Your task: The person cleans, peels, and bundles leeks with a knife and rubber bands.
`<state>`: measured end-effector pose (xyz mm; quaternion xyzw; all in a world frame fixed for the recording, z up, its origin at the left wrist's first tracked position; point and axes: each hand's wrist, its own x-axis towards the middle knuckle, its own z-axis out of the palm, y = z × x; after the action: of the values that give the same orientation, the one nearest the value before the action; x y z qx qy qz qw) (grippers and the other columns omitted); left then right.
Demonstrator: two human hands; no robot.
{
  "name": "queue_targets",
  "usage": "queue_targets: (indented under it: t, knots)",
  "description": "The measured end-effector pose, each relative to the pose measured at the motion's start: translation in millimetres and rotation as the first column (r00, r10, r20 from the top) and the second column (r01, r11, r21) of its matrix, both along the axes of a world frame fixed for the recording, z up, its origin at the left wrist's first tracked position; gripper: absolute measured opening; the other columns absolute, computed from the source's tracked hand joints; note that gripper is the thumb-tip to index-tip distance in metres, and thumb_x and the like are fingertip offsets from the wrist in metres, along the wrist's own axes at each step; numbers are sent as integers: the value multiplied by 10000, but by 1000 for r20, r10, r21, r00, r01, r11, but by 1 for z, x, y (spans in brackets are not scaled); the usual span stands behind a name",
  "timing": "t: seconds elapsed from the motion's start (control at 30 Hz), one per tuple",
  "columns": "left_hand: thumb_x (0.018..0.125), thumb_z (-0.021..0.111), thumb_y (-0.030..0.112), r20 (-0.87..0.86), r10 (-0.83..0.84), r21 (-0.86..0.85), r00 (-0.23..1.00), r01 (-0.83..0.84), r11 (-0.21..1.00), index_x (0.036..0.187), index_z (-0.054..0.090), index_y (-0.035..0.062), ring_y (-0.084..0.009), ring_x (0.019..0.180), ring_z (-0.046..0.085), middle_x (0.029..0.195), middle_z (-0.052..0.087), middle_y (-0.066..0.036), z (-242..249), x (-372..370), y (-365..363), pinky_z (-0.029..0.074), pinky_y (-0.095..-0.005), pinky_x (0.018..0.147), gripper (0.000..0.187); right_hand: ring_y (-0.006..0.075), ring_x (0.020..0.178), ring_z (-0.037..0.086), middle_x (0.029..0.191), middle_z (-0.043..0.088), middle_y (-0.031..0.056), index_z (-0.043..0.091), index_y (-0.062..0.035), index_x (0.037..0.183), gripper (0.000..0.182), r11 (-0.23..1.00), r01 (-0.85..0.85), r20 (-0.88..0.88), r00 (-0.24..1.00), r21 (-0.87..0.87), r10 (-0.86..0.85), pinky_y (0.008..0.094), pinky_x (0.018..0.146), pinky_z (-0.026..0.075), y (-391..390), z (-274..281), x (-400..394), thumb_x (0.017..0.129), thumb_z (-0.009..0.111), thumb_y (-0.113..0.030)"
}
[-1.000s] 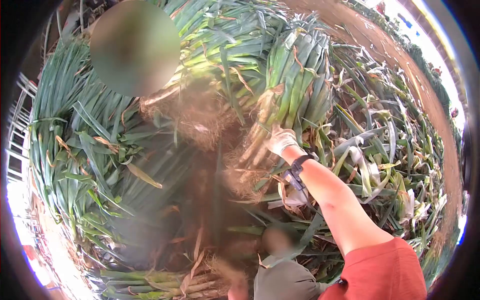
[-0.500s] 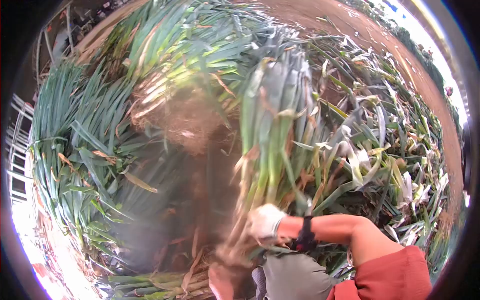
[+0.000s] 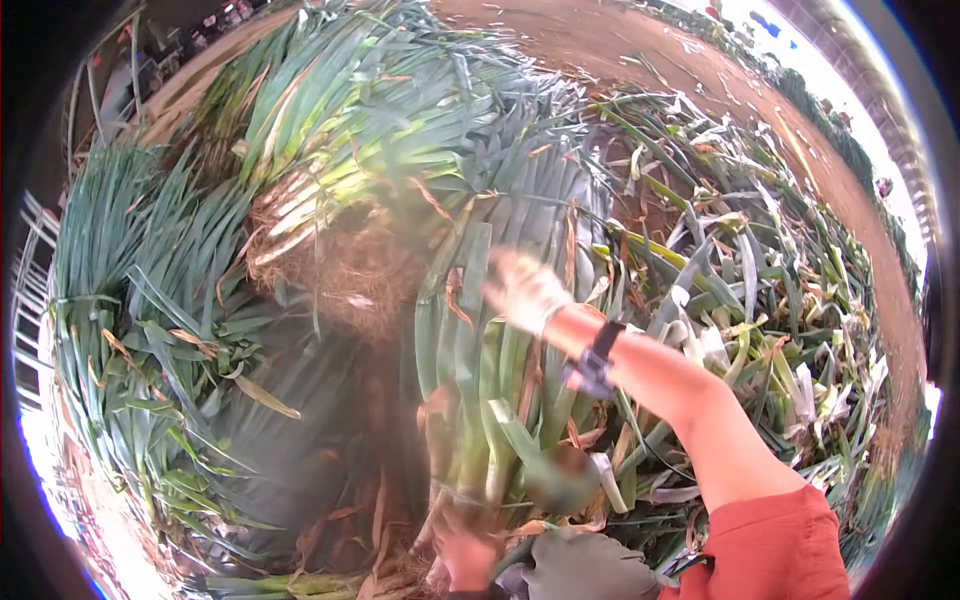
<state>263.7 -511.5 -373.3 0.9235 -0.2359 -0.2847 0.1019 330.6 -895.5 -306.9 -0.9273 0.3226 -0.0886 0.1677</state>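
A bunch of leeks (image 3: 465,370) lies in front of me, its green leaves pointing away and its pale root ends close to my body. My right hand (image 3: 530,290), in a whitish glove, is over the leaves partway up the bunch. Its fingertips are blurred, so I cannot make out whether they grip anything. Low in the view, my left hand (image 3: 465,550) is closed around the pale lower end of a leek. Its fingers are partly smeared by motion. More leeks with bushy roots (image 3: 360,270) lie beyond the bunch.
Upright green leaves (image 3: 140,330) stand in a dense pile at left. Loose, torn leaves (image 3: 760,310) are heaped at right. Several leek stalks (image 3: 270,585) lie at the bottom edge. Brown bare ground (image 3: 560,40) stretches behind, and a white metal rack (image 3: 30,300) stands far left.
My right hand has moved up and away from me, from the stalks' lower ends to the leaves. My left hand has shifted slightly right. Leaves in the bunch have shifted and spread leftward.
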Motion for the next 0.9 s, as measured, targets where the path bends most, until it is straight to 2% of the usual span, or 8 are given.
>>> queue_targets:
  t: [0.07,0.13,0.37,0.47,0.53,0.7,0.83,0.9]
  knots:
    - [626,717,430,-60,47,40,997,-45,998,1341,232,-39,-443,1205,306,1276,326,-318,-13,4,-7,245,-470,1023,983,307,1152,458,1258,450,194,388,-33,1273,568,983,161,-116,979,-89,-171,372,986,355,-52,-16,17,840,481,-388]
    - [547,767,477,-26,-178,219,984,179,959,1339,105,-92,-445,1193,326,1297,260,-321,-36,1,-4,304,-451,1000,1179,296,1239,376,1340,371,199,271,-41,1354,689,927,182,-150,959,-329,-242,392,1044,271,-89,-44,20,818,501,-408]
    - [546,776,399,-146,13,152,989,10,988,1337,98,-58,-398,1207,309,1296,291,-273,-17,10,-19,244,-510,1004,1138,297,1296,280,1406,302,119,191,-109,1394,970,935,241,-464,818,-259,-339,440,1065,198,-135,-47,47,651,685,-488]
    - [546,756,411,-160,31,149,987,-7,989,1329,112,-69,-391,1218,293,1310,274,-261,-29,10,-13,237,-490,1016,1122,275,1104,521,1199,545,119,539,-117,1162,575,960,281,-577,784,-2,-231,396,939,399,-140,-46,58,686,661,-417]
    - [519,784,299,-25,-1,30,1000,1,1000,1311,210,-30,-379,1165,359,1261,354,-221,-34,4,-9,270,-504,977,1032,288,982,587,1023,630,120,623,-103,995,361,975,195,-454,863,-106,-221,370,880,441,-121,-58,54,735,586,-349]
    - [543,758,306,-3,45,-16,999,-45,999,1313,231,-25,-361,1165,372,1251,384,-201,-32,2,-5,289,-501,958,990,300,1058,542,1151,562,148,541,-101,1139,466,982,187,-241,952,-36,-190,363,935,399,-85,-25,39,745,548,-349]
    - [583,736,374,0,52,-62,999,-52,997,1336,227,-10,-348,1172,374,1268,388,-184,-19,0,-8,292,-504,952,987,333,1121,487,1205,512,183,430,-96,1253,603,940,334,-301,892,-64,-337,380,975,360,-100,-28,33,753,560,-405]
    - [591,730,407,2,56,-54,998,-56,997,1346,229,1,-345,1180,369,1284,384,-180,-20,3,-10,289,-502,955,993,350,1169,436,1271,461,178,377,-71,1286,674,935,281,-261,906,-217,-333,429,1034,267,-93,-24,30,735,590,-396]
